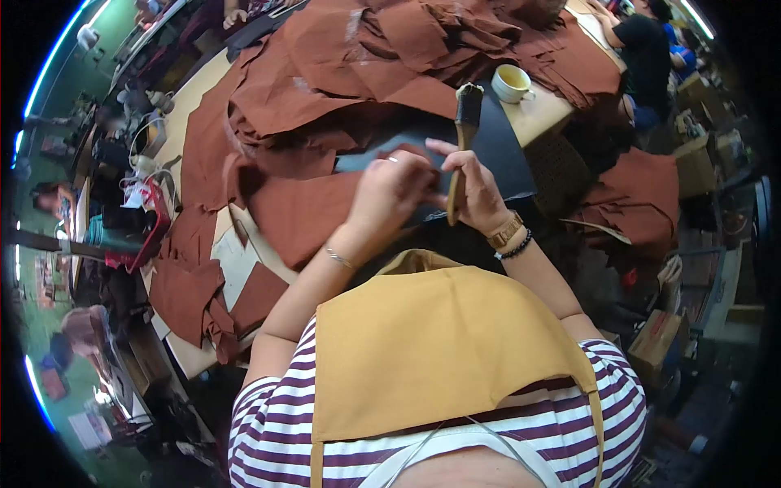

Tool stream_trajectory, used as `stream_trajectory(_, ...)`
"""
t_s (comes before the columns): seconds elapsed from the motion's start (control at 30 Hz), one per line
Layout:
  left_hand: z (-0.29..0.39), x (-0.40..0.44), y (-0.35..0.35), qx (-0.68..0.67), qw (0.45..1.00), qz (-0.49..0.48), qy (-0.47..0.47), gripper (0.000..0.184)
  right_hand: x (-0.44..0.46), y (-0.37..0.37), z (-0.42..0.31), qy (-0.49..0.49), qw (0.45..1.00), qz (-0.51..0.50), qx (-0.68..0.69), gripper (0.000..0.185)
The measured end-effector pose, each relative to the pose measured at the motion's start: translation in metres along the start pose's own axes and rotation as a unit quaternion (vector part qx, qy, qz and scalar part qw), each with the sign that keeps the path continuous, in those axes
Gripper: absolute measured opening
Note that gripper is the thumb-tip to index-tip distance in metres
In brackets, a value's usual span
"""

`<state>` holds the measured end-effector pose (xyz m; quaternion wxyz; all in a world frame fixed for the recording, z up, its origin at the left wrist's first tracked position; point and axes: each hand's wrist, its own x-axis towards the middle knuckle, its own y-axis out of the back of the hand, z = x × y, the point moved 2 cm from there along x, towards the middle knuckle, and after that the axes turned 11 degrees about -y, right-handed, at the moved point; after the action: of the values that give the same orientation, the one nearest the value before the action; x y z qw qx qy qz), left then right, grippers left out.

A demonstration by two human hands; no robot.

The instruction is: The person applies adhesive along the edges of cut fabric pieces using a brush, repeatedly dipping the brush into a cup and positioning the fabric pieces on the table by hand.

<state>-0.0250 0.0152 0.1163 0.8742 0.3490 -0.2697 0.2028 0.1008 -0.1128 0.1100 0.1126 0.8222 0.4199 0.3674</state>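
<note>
My right hand (482, 193) is closed around the wooden handle of a brush (460, 163), held upright with its dark, worn bristles at the top. A watch and a beaded bracelet circle that wrist. Just beside it, my left hand (390, 191) is curled and slightly blurred, with a ring on one finger. Its fingers close on a reddish-brown leather piece (416, 152), partly hidden by the hand. Below both lies a dark grey board (506, 154). Another reddish-brown sheet (301, 211) spreads to the left of my left wrist.
A large heap of reddish-brown pieces (325, 65) covers the table ahead. A white cup (511, 84) with yellowish contents stands at the table's right corner. More pieces (634, 199) hang at right. A cardboard box (657, 346) sits lower right. A person in black (643, 49) is at upper right.
</note>
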Motion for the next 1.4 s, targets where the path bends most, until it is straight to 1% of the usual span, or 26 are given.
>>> stream_trajectory(0.03,0.006,0.000,-0.013,0.020,0.999,-0.002,-0.041,0.022,-0.008,0.002,0.011,-0.059,0.997,0.013,0.054,0.042)
stream_trajectory(0.07,0.011,-0.004,-0.021,0.041,0.996,-0.003,-0.079,0.030,-0.017,0.014,0.018,-0.078,0.995,0.053,0.010,0.040)
stream_trajectory(0.1,0.008,-0.014,-0.027,0.060,0.995,-0.056,-0.063,0.037,-0.024,0.027,0.018,-0.097,0.991,0.092,-0.032,0.038)
stream_trajectory(0.2,0.000,-0.045,-0.029,0.178,0.977,-0.104,-0.061,0.039,-0.056,0.067,0.027,-0.147,0.961,0.187,-0.137,0.033)
stream_trajectory(0.23,-0.007,-0.056,-0.026,0.195,0.972,-0.126,-0.044,0.042,-0.070,0.078,0.031,-0.165,0.954,0.192,-0.161,0.033)
stream_trajectory(0.33,-0.015,-0.079,-0.013,0.275,0.955,-0.103,0.042,0.047,-0.111,0.099,0.030,-0.228,0.929,0.194,-0.219,0.033)
stream_trajectory(0.43,-0.025,-0.078,0.000,0.305,0.934,-0.057,0.179,0.056,-0.149,0.110,0.037,-0.294,0.913,0.166,-0.232,0.034)
stream_trajectory(0.53,-0.078,-0.088,0.005,0.310,0.902,-0.063,0.294,0.067,-0.168,0.116,0.041,-0.355,0.892,0.202,-0.192,0.036)
stream_trajectory(0.57,-0.090,-0.087,0.006,0.326,0.898,-0.085,0.284,0.074,-0.166,0.118,0.039,-0.302,0.903,0.218,-0.215,0.037)
stream_trajectory(0.6,-0.087,-0.077,0.009,0.352,0.893,-0.081,0.268,0.076,-0.162,0.120,0.036,-0.275,0.905,0.235,-0.221,0.037)
stream_trajectory(0.7,-0.108,-0.059,0.008,0.393,0.882,-0.088,0.245,0.077,-0.144,0.125,0.029,-0.193,0.912,0.271,-0.242,0.037)
stream_trajectory(0.73,-0.100,-0.048,0.006,0.430,0.866,-0.122,0.224,0.073,-0.135,0.125,0.024,-0.156,0.922,0.271,-0.228,0.037)
stream_trajectory(0.77,-0.097,-0.042,0.002,0.441,0.864,-0.137,0.203,0.070,-0.127,0.122,0.022,-0.140,0.924,0.266,-0.235,0.036)
stream_trajectory(0.8,-0.096,-0.038,-0.003,0.451,0.860,-0.149,0.187,0.067,-0.117,0.118,0.016,-0.135,0.929,0.237,-0.249,0.034)
stream_trajectory(0.87,-0.109,-0.035,-0.013,0.379,0.898,-0.114,0.192,0.057,-0.096,0.109,-0.002,-0.102,0.940,0.204,-0.255,0.035)
stream_trajectory(0.9,-0.100,-0.027,-0.014,0.337,0.916,-0.110,0.187,0.041,-0.094,0.102,0.004,-0.094,0.951,0.187,-0.228,0.036)
stream_trajectory(1.0,-0.101,-0.023,-0.039,0.249,0.959,-0.130,0.040,0.023,-0.073,0.083,-0.012,-0.064,0.971,0.092,-0.211,0.042)
stream_trajectory(1.03,-0.090,-0.019,-0.049,0.150,0.982,-0.110,0.023,0.015,-0.067,0.076,-0.015,-0.041,0.973,0.062,-0.219,0.044)
stream_trajectory(1.07,-0.077,-0.018,-0.060,0.053,0.990,-0.128,0.009,0.017,-0.061,0.070,-0.018,-0.020,0.973,0.033,-0.227,0.047)
stream_trajectory(1.1,-0.040,-0.005,-0.058,0.078,0.972,-0.212,-0.062,0.023,-0.056,0.065,-0.023,-0.015,0.973,0.005,-0.230,0.050)
stream_trajectory(1.13,-0.023,-0.005,-0.065,0.083,0.956,-0.258,-0.108,0.029,-0.052,0.060,-0.023,-0.002,0.973,-0.029,-0.230,0.051)
stream_trajectory(1.2,0.002,-0.005,-0.070,0.084,0.910,-0.323,-0.247,0.031,-0.053,0.057,-0.021,-0.047,0.964,-0.098,-0.242,0.049)
stream_trajectory(1.23,0.005,-0.005,-0.070,0.060,0.920,-0.307,-0.236,0.030,-0.059,0.059,-0.015,-0.086,0.961,-0.110,-0.240,0.043)
stream_trajectory(1.3,0.009,-0.004,-0.071,0.010,0.938,-0.273,-0.212,0.030,-0.074,0.072,-0.010,-0.098,0.960,-0.123,-0.231,0.038)
stream_trajectory(1.33,0.011,-0.004,-0.067,0.008,0.951,-0.266,-0.160,0.032,-0.080,0.080,-0.011,-0.103,0.960,-0.130,-0.227,0.036)
stream_trajectory(1.4,0.017,-0.006,-0.057,0.004,0.967,-0.249,-0.052,0.035,-0.096,0.098,-0.020,-0.165,0.958,-0.077,-0.222,0.026)
